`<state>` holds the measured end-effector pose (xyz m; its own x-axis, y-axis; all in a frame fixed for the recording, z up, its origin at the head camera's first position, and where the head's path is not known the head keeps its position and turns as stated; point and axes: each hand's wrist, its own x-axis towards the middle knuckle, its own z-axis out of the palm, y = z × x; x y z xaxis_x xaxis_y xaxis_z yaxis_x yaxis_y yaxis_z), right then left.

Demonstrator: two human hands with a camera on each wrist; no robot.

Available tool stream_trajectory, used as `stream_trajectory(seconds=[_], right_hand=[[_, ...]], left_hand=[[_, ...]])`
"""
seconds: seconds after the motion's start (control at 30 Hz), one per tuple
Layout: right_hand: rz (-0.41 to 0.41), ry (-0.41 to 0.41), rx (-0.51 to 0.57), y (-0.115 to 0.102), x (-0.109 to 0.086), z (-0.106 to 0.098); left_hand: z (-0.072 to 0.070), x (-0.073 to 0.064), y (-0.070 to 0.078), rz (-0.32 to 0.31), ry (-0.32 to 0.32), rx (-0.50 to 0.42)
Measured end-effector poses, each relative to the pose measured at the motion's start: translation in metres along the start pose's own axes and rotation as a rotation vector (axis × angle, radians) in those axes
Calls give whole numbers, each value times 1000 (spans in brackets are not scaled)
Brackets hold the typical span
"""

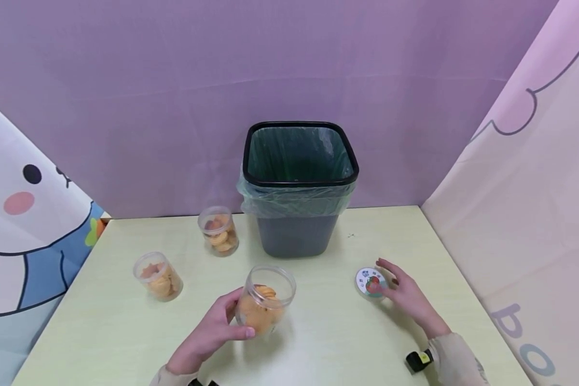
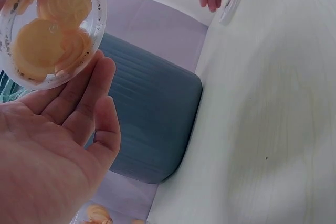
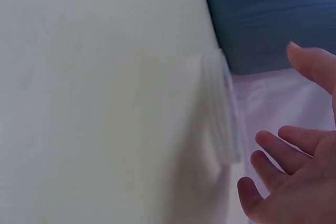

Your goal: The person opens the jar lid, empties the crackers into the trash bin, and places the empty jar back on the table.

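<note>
My left hand (image 1: 214,329) holds a clear plastic jar (image 1: 260,313) above the table, thumb on one side and fingers round the other. The jar has no lid on and is tilted a little. Round golden cookies (image 2: 44,45) show through its bottom in the left wrist view. On the right, my right hand (image 1: 411,301) hovers beside a round lid (image 1: 369,282) with a strawberry picture, which lies on the table. In the right wrist view its fingers (image 3: 278,153) are spread and relaxed, apart from the lid's ridged edge (image 3: 218,111).
A grey bin (image 1: 296,233) with a black rim and green liner stands at the back middle. Two more cookie jars, one nearer (image 1: 161,281) and one farther back (image 1: 220,236), stand on the left of the pale table (image 1: 106,321). Printed cloth walls surround the table's back and sides.
</note>
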<state>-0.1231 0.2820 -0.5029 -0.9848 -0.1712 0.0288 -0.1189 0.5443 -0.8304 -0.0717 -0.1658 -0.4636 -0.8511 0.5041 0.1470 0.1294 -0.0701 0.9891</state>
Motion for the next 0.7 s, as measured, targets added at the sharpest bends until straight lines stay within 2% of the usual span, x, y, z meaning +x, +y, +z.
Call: stream_trajectory(seconds=[0.27, 0.4, 0.7], right_hand=[[-76, 56, -19, -30, 6, -3], [-127, 92, -43, -56, 16, -5], [-238, 244, -113, -119, 44, -21]], left_hand=[[-2, -3, -1, -40, 43, -11], [-3, -4, -3, -48, 69, -28], [-3, -2, -2, -75, 96, -32]])
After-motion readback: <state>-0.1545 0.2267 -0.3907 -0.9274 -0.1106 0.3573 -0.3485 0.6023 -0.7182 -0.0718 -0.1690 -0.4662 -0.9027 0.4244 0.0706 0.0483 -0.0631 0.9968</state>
